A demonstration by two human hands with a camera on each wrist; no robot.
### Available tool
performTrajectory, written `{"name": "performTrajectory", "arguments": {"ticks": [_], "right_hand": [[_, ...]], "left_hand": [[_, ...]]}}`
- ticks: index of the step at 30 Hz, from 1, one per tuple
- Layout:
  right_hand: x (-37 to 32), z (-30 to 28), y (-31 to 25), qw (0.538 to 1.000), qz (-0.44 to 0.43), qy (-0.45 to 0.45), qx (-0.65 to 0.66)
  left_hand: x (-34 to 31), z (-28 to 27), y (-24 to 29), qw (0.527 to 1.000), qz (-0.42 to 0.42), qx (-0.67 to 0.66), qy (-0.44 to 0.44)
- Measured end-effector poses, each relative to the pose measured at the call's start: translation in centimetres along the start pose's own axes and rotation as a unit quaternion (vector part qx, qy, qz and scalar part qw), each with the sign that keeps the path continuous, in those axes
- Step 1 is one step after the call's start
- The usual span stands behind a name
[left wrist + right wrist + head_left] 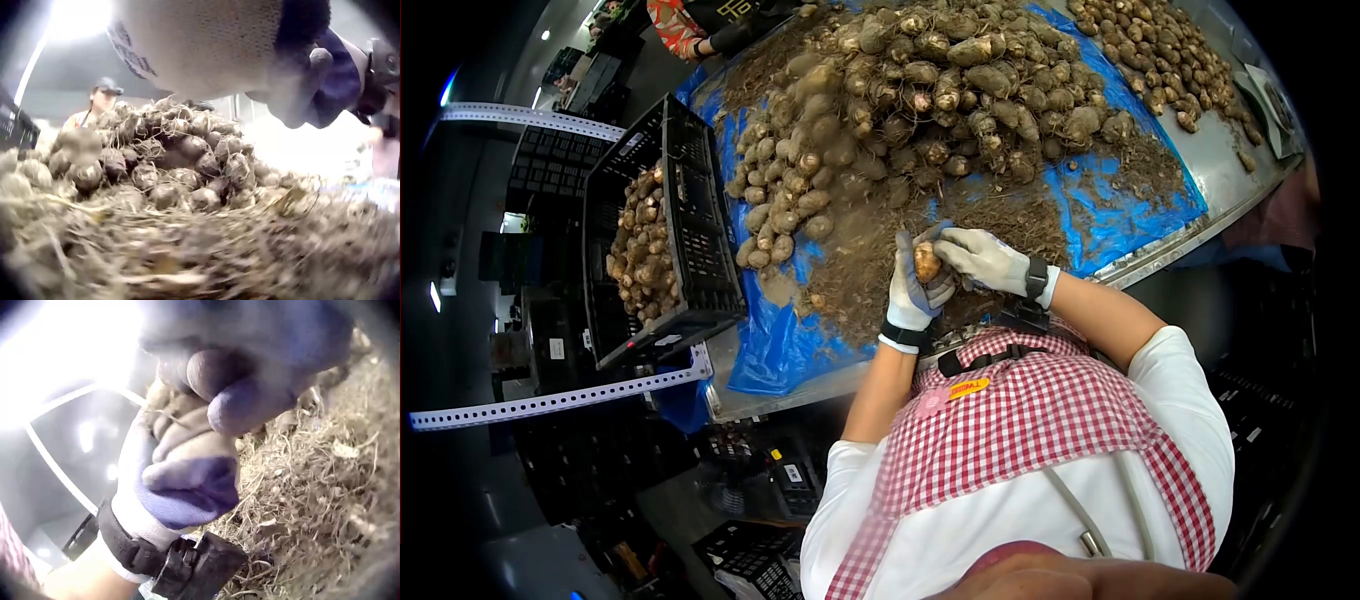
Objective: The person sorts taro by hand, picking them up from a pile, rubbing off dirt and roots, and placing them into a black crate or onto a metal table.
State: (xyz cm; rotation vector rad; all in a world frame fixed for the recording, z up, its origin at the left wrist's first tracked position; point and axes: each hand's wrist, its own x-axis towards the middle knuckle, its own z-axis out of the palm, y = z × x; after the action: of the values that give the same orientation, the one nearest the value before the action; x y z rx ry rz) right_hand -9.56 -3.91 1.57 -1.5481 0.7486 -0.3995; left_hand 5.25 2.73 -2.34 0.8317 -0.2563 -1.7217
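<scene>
In the head view, a small brown taro corm [926,262] with a pale patch sits in my gloved left hand [915,292], whose fingers and thumb curl round it. My gloved right hand [988,262] comes in from the right, its curled fingers gripping the corm's upper side. The right wrist view shows the left hand [187,469] with bent fingers beneath the fingertips of the right hand [262,369]. Most of the corm is hidden there by gloves. Directly below both hands lies a layer of loose root trimmings [850,290].
A big heap of rooty taros [960,90] rises ahead, with cleaner taros [785,200] at its left. Blue sheeting [775,350] covers the metal table. A black crate [710,240] holding taros stands left. More taros [1160,50] lie far right. Another person's sleeve [675,28] shows at the far side.
</scene>
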Motion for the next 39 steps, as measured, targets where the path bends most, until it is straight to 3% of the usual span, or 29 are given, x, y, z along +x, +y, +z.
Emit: {"name": "performTrajectory", "arguments": {"ticks": [2, 3, 4, 7, 8, 10, 13, 15, 16, 19, 23, 24, 27, 28, 31, 33, 35, 36, 38, 39], "right_hand": [[0.9, -0.3, 4.7, 0.985, -0.081, 0.021, -0.15], [1.0, -0.7, 5.1, 0.983, -0.057, 0.019, -0.175], [1.1, -0.9, 5.0, 0.979, -0.033, 0.017, -0.2], [0.9, -0.7, 4.3, 0.963, -0.191, 0.105, -0.159], [0.1, -1.1, 1.2, 0.993, -0.07, 0.053, -0.073], [0.2, -0.8, -0.2, 0.996, -0.063, 0.005, -0.07], [0.3, -0.5, -0.1, 0.983, -0.076, -0.03, -0.167], [0.5, -1.0, 0.2, 0.966, -0.071, -0.033, -0.248], [0.3, -0.8, 0.5, 0.974, -0.083, -0.019, -0.212], [-0.2, -0.2, 0.9, 0.996, -0.037, -0.054, -0.062], [-0.6, 0.4, 0.2, 0.984, -0.116, -0.015, -0.137], [-0.7, 0.0, 0.1, 0.97, -0.119, -0.034, -0.211], [-0.7, -1.8, 1.6, 0.935, -0.113, -0.014, -0.336], [-0.3, -1.9, 1.8, 0.924, -0.204, 0.057, -0.319], [0.0, -2.1, 0.6, 0.952, -0.175, 0.052, -0.246], [-0.3, -2.5, -1.8, 0.983, 0.009, 0.014, -0.18], [0.1, -2.3, -0.6, 0.994, 0.025, 0.007, -0.106], [0.6, -2.1, 0.8, 0.996, -0.021, 0.004, -0.09], [1.4, -1.2, 2.6, 0.992, -0.111, -0.003, -0.054], [1.2, -1.2, 2.4, 0.995, -0.088, 0.001, -0.041]], "left_hand": [[0.5, -0.9, 0.1, 0.98, -0.006, -0.102, -0.169], [0.8, -1.2, 0.2, 0.955, -0.008, -0.152, -0.254], [0.5, -1.0, 0.4, 0.965, -0.004, -0.15, -0.217], [0.6, -1.5, 0.8, 0.978, 0.005, -0.107, -0.177], [0.3, -0.7, 1.1, 0.984, 0.009, -0.099, -0.15], [0.2, 3.2, 1.5, 0.986, -0.024, -0.146, 0.075], [1.3, -0.9, 0.2, 0.993, -0.032, -0.047, -0.1], [0.9, -1.4, 0.3, 0.992, -0.046, -0.031, -0.11], [0.9, -1.2, 0.1, 0.997, -0.038, 0.041, -0.051], [0.7, -1.6, 0.2, 0.992, -0.011, 0.126, 0.001], [1.3, -0.2, -0.4, 0.997, -0.032, -0.057, -0.03], [1.4, -0.1, -0.3, 0.995, -0.037, -0.087, -0.043], [2.0, -2.1, -0.4, 0.965, -0.002, -0.148, -0.217], [1.8, -2.0, 0.0, 0.977, -0.001, -0.104, -0.186], [1.8, -1.1, -0.2, 0.995, 0.055, 0.081, -0.029], [2.2, -2.4, -0.6, 0.985, 0.136, 0.096, -0.042], [1.6, -2.7, 0.1, 0.954, 0.221, 0.202, -0.031], [1.2, -3.3, 0.4, 0.943, 0.21, 0.254, -0.035], [1.0, -0.7, 0.4, 0.805, 0.358, 0.471, 0.031], [1.1, -0.4, 0.4, 0.815, 0.353, 0.459, 0.041]]}}
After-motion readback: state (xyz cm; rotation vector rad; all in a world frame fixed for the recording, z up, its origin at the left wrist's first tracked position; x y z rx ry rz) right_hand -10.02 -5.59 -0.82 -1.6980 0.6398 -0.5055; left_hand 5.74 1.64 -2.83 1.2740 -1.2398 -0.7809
